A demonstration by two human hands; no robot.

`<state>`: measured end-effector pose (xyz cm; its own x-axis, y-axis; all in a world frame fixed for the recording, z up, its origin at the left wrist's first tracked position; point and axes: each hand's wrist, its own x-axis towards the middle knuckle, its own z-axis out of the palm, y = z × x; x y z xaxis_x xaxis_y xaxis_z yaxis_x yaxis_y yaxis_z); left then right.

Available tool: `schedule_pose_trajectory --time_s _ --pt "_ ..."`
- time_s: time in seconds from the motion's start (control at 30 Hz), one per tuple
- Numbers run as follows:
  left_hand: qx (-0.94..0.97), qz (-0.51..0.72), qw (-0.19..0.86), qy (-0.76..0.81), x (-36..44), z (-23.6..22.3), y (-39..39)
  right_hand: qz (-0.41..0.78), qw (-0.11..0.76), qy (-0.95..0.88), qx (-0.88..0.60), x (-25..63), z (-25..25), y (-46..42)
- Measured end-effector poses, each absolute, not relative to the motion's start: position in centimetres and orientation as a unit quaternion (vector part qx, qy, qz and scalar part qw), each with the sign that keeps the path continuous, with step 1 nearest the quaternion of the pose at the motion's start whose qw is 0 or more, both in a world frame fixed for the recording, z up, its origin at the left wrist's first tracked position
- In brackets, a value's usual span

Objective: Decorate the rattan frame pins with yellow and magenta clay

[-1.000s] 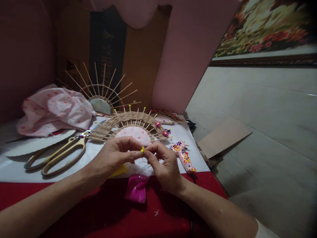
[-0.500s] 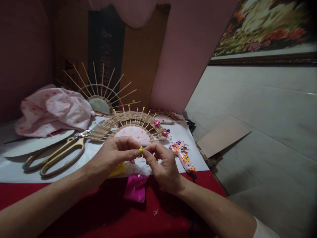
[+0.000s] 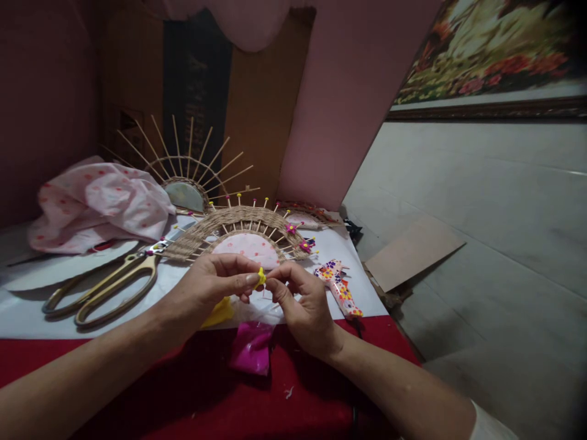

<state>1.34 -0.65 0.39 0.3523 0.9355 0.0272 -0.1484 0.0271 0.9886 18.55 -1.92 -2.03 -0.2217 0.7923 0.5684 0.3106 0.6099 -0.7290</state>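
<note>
My left hand (image 3: 213, 284) pinches a small yellow piece of clay (image 3: 261, 278), its edge shaped like petals. From the other side my right hand (image 3: 298, 296) closes finger and thumb against it. Just beyond my hands lies a woven twine half-ring (image 3: 247, 215) on thin sticks, with a dotted fabric half-circle (image 3: 245, 247) at its centre. Pink and yellow beads tip the sticks, and two pink flowers (image 3: 305, 245) sit at its right end. Below my hands are a magenta packet (image 3: 251, 349) and a yellow packet (image 3: 219, 313), partly hidden by my left hand.
Large scissors (image 3: 117, 284) lie at the left, near bunched dotted cloth (image 3: 103, 205). A second stick frame (image 3: 186, 168) leans at the back. A flower-patterned glue gun (image 3: 340, 287) lies to the right. White paper (image 3: 371, 293) covers part of the red cloth (image 3: 197, 397).
The yellow piece has turned between my fingers and shows more of its petal-like edge. My fingers have shifted slightly; everything around them is still.
</note>
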Motion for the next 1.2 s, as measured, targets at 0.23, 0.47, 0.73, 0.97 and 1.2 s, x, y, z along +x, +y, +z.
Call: schedule_pose_trajectory --time_s 0.23,0.47,0.73,0.97,1.2 --pt "0.551 0.445 0.606 0.361 1.04 0.00 -0.59 0.237 0.499 -0.747 -0.370 18.59 -1.96 -1.97" --pt "0.568 0.437 0.601 0.353 1.01 -0.29 -0.43 0.228 0.502 -0.749 -0.367 18.42 -1.76 -2.14" --pt "0.558 0.455 0.601 0.347 1.20 -0.06 -0.47 0.285 0.499 -0.725 -0.379 18.50 -1.81 -2.02" --pt "0.572 0.452 0.597 0.333 1.22 -0.15 -0.36 0.291 0.484 -0.740 -0.365 18.50 -1.97 -2.00" --pt "0.593 0.455 0.544 0.381 1.29 0.30 -0.66 0.287 0.488 -0.732 -0.378 18.44 -2.05 -1.94"
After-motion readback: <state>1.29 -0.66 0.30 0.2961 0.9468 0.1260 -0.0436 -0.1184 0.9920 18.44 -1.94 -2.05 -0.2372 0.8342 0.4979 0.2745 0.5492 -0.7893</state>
